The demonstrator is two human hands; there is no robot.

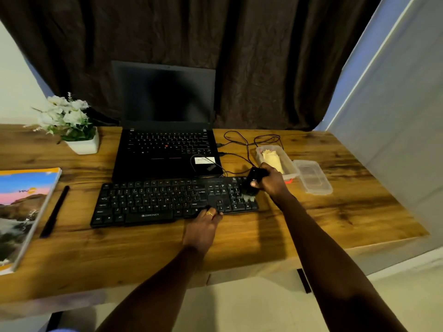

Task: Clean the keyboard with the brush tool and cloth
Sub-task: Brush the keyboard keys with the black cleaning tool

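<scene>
The right hand [271, 182] grips the brush tool [251, 185], bristles on the keyboard [167, 202]; left hand [203, 224] fingers [211, 213] rest relaxed on its front edge.

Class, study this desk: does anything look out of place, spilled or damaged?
Nothing spilled or damaged. The plastic box holding the cloth stands open, its lid lying beside it on the desk, and a cable loops loosely across the palm rest of the laptop.
</scene>
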